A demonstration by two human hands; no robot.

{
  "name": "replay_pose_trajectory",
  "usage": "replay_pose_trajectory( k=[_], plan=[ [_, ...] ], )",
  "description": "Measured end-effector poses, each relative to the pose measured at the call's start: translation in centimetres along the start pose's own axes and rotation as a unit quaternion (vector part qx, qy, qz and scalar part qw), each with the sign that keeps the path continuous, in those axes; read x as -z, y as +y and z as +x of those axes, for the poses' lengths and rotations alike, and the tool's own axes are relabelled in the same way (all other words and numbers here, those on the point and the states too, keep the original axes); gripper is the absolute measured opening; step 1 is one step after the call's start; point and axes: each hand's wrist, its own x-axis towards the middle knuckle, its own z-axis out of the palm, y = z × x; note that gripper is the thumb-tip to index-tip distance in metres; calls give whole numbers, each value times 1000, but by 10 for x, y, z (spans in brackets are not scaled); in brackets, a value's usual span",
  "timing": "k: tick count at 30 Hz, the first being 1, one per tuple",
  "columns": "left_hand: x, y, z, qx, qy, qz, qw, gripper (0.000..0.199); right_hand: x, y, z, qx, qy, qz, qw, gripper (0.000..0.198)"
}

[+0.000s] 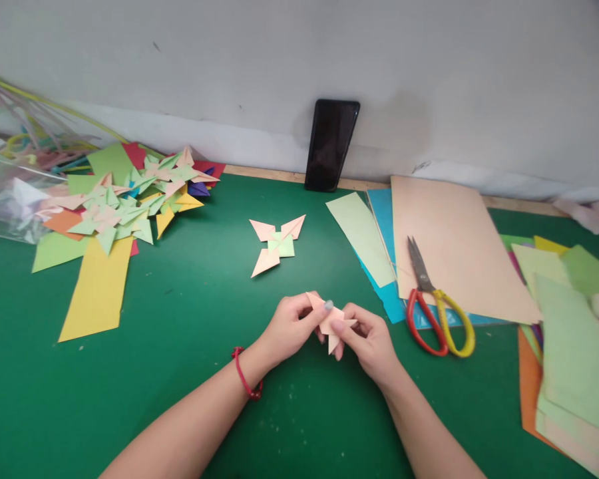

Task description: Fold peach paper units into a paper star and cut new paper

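Observation:
Between my two hands is a small peach folded paper piece (333, 319) with pointed tips, held above the green table. My left hand (294, 322) pinches its left side, thumb on top. My right hand (369, 339) grips the right side with thumb and fingers, and one point sticks out below. My fingers hide part of the folds. Just beyond my hands lies another folded paper piece (281, 244), with a light green square and three peach points.
Scissors (432, 293) with red and yellow handles lie on a peach sheet (454, 233) at right. A phone (332, 143) leans on the wall. Folded paper stars (124, 206) are heaped at left beside a clear plastic bag (10, 193). Coloured paper (574, 346) is stacked far right.

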Motion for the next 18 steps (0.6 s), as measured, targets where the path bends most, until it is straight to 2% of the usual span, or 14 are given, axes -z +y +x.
replay_pose_trajectory(
  k=[5, 11, 14, 16, 18],
  plan=[
    [0, 0, -1, -4, 33, -11, 999, 54, -3, 1, 1, -4, -7, -9, 1000, 29],
    [-2, -2, 0, 10, 104, -71, 992, 53, 3, -4, 4, 20, -25, -101, 994, 32],
    [-1, -5, 1, 13, 153, -107, 982, 54, 15, -18, 34, 65, 77, -169, 981, 38],
    [0, -6, 2, 15, 161, -131, 978, 53, 27, -31, 72, 122, 150, -267, 944, 33],
    [1, -7, 1, 17, 159, -142, 977, 52, 39, -41, 119, 191, 200, -340, 899, 39]
  ],
)
